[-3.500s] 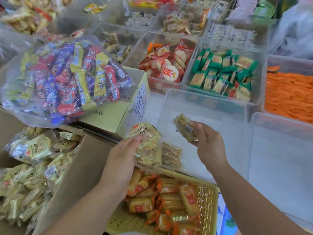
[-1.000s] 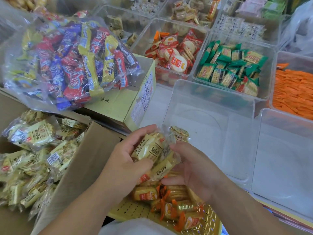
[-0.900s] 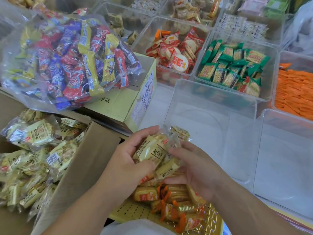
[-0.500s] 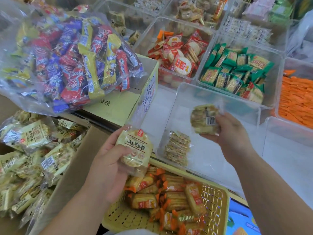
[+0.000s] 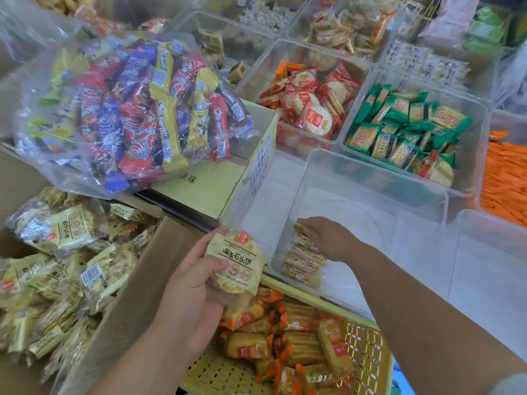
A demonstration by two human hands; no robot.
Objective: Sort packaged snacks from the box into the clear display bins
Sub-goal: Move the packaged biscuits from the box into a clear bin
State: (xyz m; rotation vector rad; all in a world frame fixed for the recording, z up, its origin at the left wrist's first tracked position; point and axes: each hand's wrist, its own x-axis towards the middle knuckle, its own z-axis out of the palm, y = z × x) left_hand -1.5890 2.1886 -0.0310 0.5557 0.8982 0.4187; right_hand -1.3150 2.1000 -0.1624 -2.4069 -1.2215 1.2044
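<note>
Pale yellow with dark lettering and a red badge: packet (image 5: 233,263) in the left hand (image 5: 194,303). Below the hands, orange-and-gold wrappers (image 5: 256,346) in a yellow lattice basket (image 5: 368,352). Beyond the right hand (image 5: 330,238), green packs (image 5: 399,129) (cracker print on each); left of those, red-and-white packs (image 5: 310,109).

The left hand (image 5: 194,297) grips a biscuit packet (image 5: 235,262), thumb across its face. The right hand (image 5: 328,238) lies palm down, fingers straight, arm stretched forward.

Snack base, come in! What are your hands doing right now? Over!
Left hand grips one cracker pack. Right hand flat on the pack row inside the clear bin. Nothing blocking the bin. Over.
</note>
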